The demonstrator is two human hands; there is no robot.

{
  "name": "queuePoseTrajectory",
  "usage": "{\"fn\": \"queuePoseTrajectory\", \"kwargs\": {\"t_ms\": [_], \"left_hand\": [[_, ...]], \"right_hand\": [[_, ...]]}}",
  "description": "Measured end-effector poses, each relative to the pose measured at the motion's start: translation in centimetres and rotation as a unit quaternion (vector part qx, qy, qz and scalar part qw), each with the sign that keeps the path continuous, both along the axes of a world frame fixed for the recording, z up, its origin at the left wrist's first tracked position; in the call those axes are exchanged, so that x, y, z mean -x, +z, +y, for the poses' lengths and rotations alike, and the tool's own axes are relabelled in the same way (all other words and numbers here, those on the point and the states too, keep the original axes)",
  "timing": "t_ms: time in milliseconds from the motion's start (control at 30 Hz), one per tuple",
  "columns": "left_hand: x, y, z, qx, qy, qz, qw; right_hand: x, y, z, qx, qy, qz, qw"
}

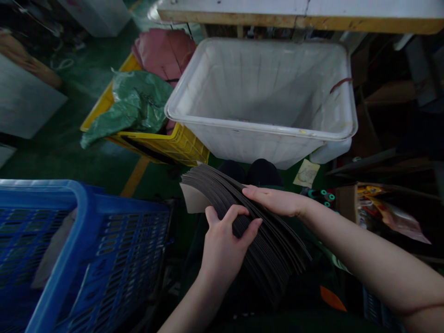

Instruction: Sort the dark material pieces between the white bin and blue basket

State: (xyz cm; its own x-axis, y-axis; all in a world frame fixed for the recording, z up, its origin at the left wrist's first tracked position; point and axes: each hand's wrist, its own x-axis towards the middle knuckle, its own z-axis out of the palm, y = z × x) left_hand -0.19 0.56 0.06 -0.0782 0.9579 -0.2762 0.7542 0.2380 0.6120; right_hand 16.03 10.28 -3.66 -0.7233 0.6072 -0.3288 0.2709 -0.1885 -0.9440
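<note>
A thick stack of thin dark sheets point(274, 249) lies over my lap, its edges fanned and bent, with a pale sheet point(196, 198) showing at its upper left end. My left hand point(229, 236) rests on the near side of the stack, fingers bent and apart, the thumb and forefinger tips on the sheet edges. My right hand point(272, 199) lies along the far side of the stack with its fingers stretched out flat against the sheets.
A large white tub point(260, 138) stands ahead under a white table point(298, 21). Left of it is a yellow crate point(180, 143) with green plastic point(138, 101) and a pink bundle point(163, 51). A blue basket point(121, 240) is near left; a cardboard box point(347, 203) is right.
</note>
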Motion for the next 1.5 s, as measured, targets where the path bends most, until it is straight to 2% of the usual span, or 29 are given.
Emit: {"fn": "queuePoseTrajectory", "kwargs": {"t_ms": [100, 233, 533, 667, 800, 867, 933, 967, 1033, 1100, 1200, 1267, 1367, 1500], "left_hand": [[0.1, -0.1, -0.1, -0.004, 0.002, 0.0, 1.0], [0.2, 0.0, -0.2, 0.0, 0.001, -0.006, 1.0], [-0.3, 1.0, -0.1, 0.022, 0.031, 0.0, 0.999], [-0.2, 1.0, -0.3, 0.013, 0.029, -0.012, 0.999], [-0.3, 1.0, -0.8, 0.005, 0.047, -0.046, 0.998], [-0.2, 0.7, -1.0, -0.007, 0.065, -0.091, 0.994], [0.1, 0.3, -1.2, -0.016, 0.114, -0.189, 0.975], [0.4, 0.1, -1.2, -0.009, 0.148, -0.256, 0.955], [1.1, 0.1, -1.1, 0.025, 0.224, -0.388, 0.894], [1.7, 0.5, -1.2, 0.055, 0.285, -0.474, 0.831], [2.2, 1.4, -1.7, 0.061, 0.336, -0.535, 0.772], [2.3, 1.5, -2.3, 0.062, 0.348, -0.559, 0.75], [2.6, 1.1, -2.6, 0.096, 0.355, -0.568, 0.736], [3.7, 0.4, -1.2, 0.248, 0.326, -0.533, 0.74]], "right_hand": [[0.0, 0.1, 0.2, -0.046, 0.021, 0.005, 0.999], [0.0, 0.0, 0.1, -0.043, 0.022, 0.01, 0.999], [0.1, 0.0, -0.2, 0.098, -0.007, 0.076, 0.992], [0.3, -0.1, -0.4, 0.101, -0.021, 0.061, 0.993], [0.5, -0.2, -0.6, 0.147, -0.028, 0.093, 0.984], [0.5, -0.1, -0.8, 0.18, -0.029, 0.113, 0.977], [0.4, -0.1, -1.0, 0.21, -0.027, 0.12, 0.97], [0.4, -0.1, -1.0, 0.222, -0.026, 0.118, 0.968], [0.4, -0.1, -1.1, 0.216, -0.023, 0.101, 0.971], [0.4, -0.1, -1.2, 0.153, -0.016, 0.068, 0.986], [0.8, 0.2, -1.4, 0.027, 0.003, 0.005, 1.0], [1.1, 0.4, -1.8, -0.02, 0.017, -0.029, 0.999], [1.7, 0.5, -2.8, -0.055, 0.034, -0.054, 0.996], [3.1, 0.6, -5.1, -0.111, 0.038, -0.1, 0.988]]}}
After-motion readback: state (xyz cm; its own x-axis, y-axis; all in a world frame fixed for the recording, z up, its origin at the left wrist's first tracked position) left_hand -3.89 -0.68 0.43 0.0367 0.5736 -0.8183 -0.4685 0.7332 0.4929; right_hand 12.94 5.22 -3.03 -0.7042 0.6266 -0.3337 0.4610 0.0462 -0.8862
